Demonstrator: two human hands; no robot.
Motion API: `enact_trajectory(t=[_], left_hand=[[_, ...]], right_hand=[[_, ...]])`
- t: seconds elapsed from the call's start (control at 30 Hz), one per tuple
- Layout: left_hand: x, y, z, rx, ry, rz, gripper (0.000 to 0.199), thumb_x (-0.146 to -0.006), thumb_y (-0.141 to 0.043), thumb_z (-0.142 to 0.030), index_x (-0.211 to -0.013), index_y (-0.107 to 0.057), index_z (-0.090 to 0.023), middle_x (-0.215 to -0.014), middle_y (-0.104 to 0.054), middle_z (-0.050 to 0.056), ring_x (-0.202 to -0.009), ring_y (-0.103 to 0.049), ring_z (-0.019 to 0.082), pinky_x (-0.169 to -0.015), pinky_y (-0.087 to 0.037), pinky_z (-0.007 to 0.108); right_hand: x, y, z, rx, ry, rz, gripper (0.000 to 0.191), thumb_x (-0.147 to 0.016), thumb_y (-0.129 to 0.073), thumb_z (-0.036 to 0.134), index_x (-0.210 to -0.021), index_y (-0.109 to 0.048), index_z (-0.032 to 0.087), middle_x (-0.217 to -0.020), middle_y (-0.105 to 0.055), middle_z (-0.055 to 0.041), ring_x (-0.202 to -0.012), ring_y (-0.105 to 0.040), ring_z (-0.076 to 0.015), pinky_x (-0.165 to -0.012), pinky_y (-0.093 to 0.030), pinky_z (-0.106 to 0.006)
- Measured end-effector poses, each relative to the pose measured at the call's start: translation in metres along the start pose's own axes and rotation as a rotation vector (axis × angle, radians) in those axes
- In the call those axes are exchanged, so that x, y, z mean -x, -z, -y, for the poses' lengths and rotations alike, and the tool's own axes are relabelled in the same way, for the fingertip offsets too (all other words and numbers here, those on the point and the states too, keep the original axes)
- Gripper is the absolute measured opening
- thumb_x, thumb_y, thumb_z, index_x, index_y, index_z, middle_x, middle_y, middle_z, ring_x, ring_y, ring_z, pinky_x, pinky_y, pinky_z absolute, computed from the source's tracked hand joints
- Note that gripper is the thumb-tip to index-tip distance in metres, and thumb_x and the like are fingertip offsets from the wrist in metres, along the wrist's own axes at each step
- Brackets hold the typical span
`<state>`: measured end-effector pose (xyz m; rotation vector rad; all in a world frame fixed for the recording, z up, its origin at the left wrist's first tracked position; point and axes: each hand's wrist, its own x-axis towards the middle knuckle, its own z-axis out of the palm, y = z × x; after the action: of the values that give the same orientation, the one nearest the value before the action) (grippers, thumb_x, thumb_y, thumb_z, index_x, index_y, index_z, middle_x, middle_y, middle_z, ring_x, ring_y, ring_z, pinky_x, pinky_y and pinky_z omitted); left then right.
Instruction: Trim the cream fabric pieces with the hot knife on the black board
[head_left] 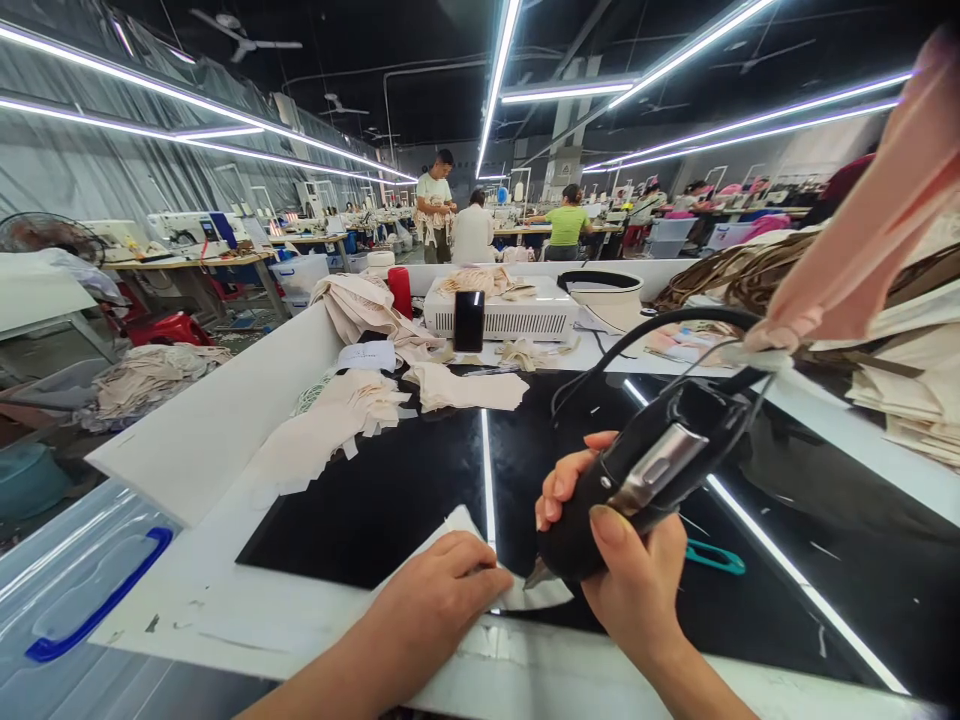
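Observation:
My right hand point(634, 560) is wrapped round a black handheld power tool point(645, 470) with a silver switch plate, its pointed metal tip angled down at a pale piece of fabric point(541, 594). The fabric lies near the front edge of a glossy black panel point(420, 500). My left hand point(442, 600) presses down on this fabric just left of the tip, fingers together. A dark cable and a pink cloth strip point(862, 240) are tied at the tool's rear end. What lies beneath my left palm is hidden.
Cream fabric pieces point(469, 388) lie at the panel's back left. A phone point(469, 321) leans on a white vented box point(525, 318). A teal tool point(716, 557) lies right of my right hand. Stacked fabric point(911, 400) is at the right. People work farther back.

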<state>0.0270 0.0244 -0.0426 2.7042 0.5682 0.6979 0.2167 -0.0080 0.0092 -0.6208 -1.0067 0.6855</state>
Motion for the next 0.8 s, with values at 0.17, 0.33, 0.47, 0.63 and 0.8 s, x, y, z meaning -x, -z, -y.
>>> enact_trajectory(t=[0.17, 0.33, 0.47, 0.63, 0.8], left_hand=[[0.003, 0.003, 0.000, -0.003, 0.000, 0.015, 0.016, -0.106, -0.054, -0.014, -0.112, -0.068, -0.019, -0.100, -0.066, 0.005, -0.091, -0.063, 0.018, -0.081, -0.057, 0.029], [0.008, -0.003, 0.000, 0.005, -0.063, -0.032, 0.021, -0.110, -0.046, -0.017, -0.116, -0.065, -0.016, -0.111, -0.067, 0.008, -0.101, -0.064, 0.019, -0.090, -0.057, 0.029], [0.008, -0.005, 0.001, 0.006, -0.058, -0.016, 0.020, -0.110, -0.046, -0.017, -0.115, -0.065, -0.016, -0.106, -0.068, 0.007, -0.099, -0.064, 0.018, -0.089, -0.057, 0.029], [0.008, -0.003, 0.000, -0.022, -0.036, 0.026, 0.018, -0.107, -0.051, -0.014, -0.115, -0.067, -0.016, -0.106, -0.067, 0.007, -0.099, -0.065, 0.019, -0.087, -0.058, 0.029], [0.009, -0.003, 0.001, -0.021, -0.036, 0.022, 0.018, -0.107, -0.050, -0.013, -0.114, -0.066, -0.017, -0.107, -0.067, 0.007, -0.098, -0.064, 0.019, -0.086, -0.057, 0.030]], right_hand=[[0.001, -0.002, -0.001, 0.002, -0.002, -0.003, 0.034, -0.092, -0.075, 0.042, -0.119, -0.060, 0.030, -0.084, -0.063, 0.0020, -0.066, -0.061, -0.0136, -0.057, -0.055, -0.028], [0.002, -0.004, -0.001, 0.003, -0.004, -0.004, 0.035, -0.092, -0.075, 0.042, -0.120, -0.059, 0.030, -0.085, -0.063, 0.0019, -0.066, -0.061, -0.0139, -0.057, -0.055, -0.029], [0.001, -0.005, 0.000, 0.006, -0.021, -0.008, 0.036, -0.091, -0.076, 0.043, -0.120, -0.060, 0.029, -0.084, -0.063, 0.0020, -0.066, -0.060, -0.0139, -0.058, -0.054, -0.029], [-0.003, -0.009, 0.003, -0.007, -0.011, -0.060, 0.035, -0.089, -0.077, 0.042, -0.117, -0.061, 0.029, -0.082, -0.063, 0.0023, -0.064, -0.060, -0.0136, -0.057, -0.054, -0.028], [-0.004, -0.011, 0.001, -0.011, -0.024, -0.047, 0.036, -0.089, -0.077, 0.043, -0.118, -0.060, 0.029, -0.083, -0.064, 0.0021, -0.065, -0.060, -0.0134, -0.057, -0.055, -0.028]])
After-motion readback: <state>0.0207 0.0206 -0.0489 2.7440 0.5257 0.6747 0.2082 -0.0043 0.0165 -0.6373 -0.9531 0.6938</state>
